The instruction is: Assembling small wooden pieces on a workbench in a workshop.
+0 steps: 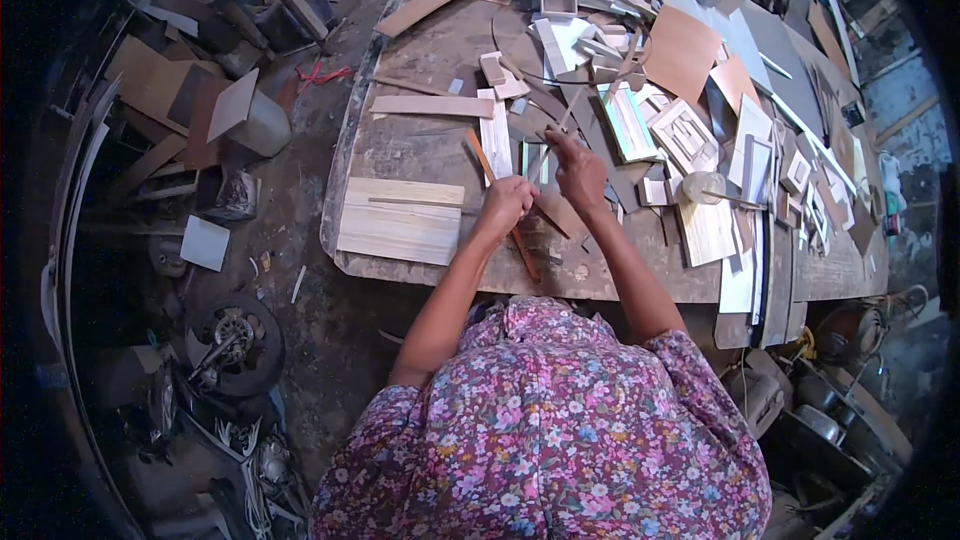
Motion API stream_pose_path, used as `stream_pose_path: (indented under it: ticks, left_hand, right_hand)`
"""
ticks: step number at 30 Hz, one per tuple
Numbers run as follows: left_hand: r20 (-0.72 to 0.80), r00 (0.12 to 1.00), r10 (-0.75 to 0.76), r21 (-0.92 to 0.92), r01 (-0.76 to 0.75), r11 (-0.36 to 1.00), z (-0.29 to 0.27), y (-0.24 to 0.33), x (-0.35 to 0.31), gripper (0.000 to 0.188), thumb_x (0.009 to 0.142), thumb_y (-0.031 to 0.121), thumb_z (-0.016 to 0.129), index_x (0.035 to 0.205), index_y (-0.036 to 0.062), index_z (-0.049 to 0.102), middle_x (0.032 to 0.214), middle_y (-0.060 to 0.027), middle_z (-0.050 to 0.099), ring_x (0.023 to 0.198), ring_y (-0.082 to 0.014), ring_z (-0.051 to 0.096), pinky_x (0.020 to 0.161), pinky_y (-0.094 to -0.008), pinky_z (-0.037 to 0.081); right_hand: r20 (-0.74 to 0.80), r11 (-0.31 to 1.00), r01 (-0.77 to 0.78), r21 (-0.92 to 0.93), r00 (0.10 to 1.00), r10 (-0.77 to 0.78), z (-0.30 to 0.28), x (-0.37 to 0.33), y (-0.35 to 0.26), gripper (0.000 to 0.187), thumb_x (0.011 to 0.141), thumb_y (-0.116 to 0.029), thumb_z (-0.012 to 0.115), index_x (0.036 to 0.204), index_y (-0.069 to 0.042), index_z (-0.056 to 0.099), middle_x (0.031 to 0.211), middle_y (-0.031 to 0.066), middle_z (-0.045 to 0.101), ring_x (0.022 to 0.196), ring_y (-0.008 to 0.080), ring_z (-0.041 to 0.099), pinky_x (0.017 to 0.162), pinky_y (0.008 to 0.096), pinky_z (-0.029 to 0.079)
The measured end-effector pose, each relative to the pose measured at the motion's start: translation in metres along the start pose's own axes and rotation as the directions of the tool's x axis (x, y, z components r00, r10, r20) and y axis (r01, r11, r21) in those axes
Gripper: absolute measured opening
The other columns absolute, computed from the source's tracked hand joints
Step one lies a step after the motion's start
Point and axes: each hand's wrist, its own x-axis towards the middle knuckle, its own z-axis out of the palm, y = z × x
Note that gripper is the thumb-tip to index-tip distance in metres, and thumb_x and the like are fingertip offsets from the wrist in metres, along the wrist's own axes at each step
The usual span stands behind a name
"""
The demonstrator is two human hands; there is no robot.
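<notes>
My left hand is closed near the table's front edge, its fingers pressed together; what they hold, if anything, is hidden. My right hand sits just to the right and a little farther off, closed on a thin light stick that juts out past the fingers. An orange-brown strip runs slantwise by my left hand toward the table edge. Beyond that hand lies a narrow white board. Between the hands and slightly beyond them is a small piece with pale green and dark bands.
To the left lies a pale wood panel with a thin strip on it. Small wooden frames, a round translucent container and brown sheets crowd the table's right side. A wheel is on the floor at left.
</notes>
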Motion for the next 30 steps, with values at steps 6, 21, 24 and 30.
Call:
stream_pose_path:
  ticks: [6, 21, 24, 30]
  left_hand:
    - [-0.053, 0.999, 0.005, -0.028, -0.006, 1.000, -0.010, -0.008, 0.010, 0.023, 0.086, 0.012, 0.042, 0.072, 0.0004, 0.056, 0.053, 0.0009, 0.045, 0.043, -0.0058, 0.037, 0.039, -0.0215, 0.028]
    - [-0.080, 0.995, -0.061, 0.026, 0.063, 0.998, -0.002, -0.011, 0.031, 0.020, 0.085, 0.011, 0.043, 0.069, 0.0033, 0.051, 0.056, 0.0017, 0.043, 0.046, -0.0061, 0.036, 0.042, -0.0202, 0.030]
    - [-0.050, 0.998, -0.025, 0.058, 0.028, 0.998, 0.001, -0.008, 0.034, 0.019, 0.085, 0.012, 0.043, 0.072, 0.0025, 0.053, 0.056, 0.0019, 0.042, 0.046, -0.0062, 0.036, 0.042, -0.0208, 0.029]
    - [-0.066, 0.997, -0.031, -0.068, 0.027, 0.997, -0.008, -0.007, 0.033, 0.022, 0.085, 0.014, 0.043, 0.073, 0.0002, 0.056, 0.054, -0.0007, 0.047, 0.045, -0.0071, 0.042, 0.041, -0.0223, 0.033]
  right_hand:
    - [0.152, 0.986, 0.108, 0.128, 0.980, -0.127, 0.002, -0.033, -0.033, 0.045, 0.067, -0.008, 0.059, 0.110, -0.022, 0.053, 0.082, 0.0101, 0.058, 0.066, 0.0304, 0.058, 0.054, 0.0385, 0.045]
    - [0.151, 0.994, 0.093, 0.059, 0.983, -0.101, 0.009, -0.016, -0.011, 0.040, 0.068, -0.004, 0.054, 0.104, -0.022, 0.056, 0.080, 0.0085, 0.060, 0.065, 0.0292, 0.060, 0.051, 0.0387, 0.045]
    - [0.067, 0.997, 0.072, -0.003, 0.995, -0.072, 0.009, 0.010, 0.006, 0.039, 0.069, -0.004, 0.052, 0.104, -0.020, 0.056, 0.084, 0.0097, 0.061, 0.067, 0.0290, 0.060, 0.053, 0.0382, 0.045]
    - [0.205, 0.992, 0.089, 0.094, 0.973, -0.107, 0.014, 0.003, -0.010, 0.035, 0.072, -0.010, 0.054, 0.105, -0.021, 0.057, 0.081, 0.0084, 0.059, 0.067, 0.0297, 0.059, 0.053, 0.0384, 0.045]
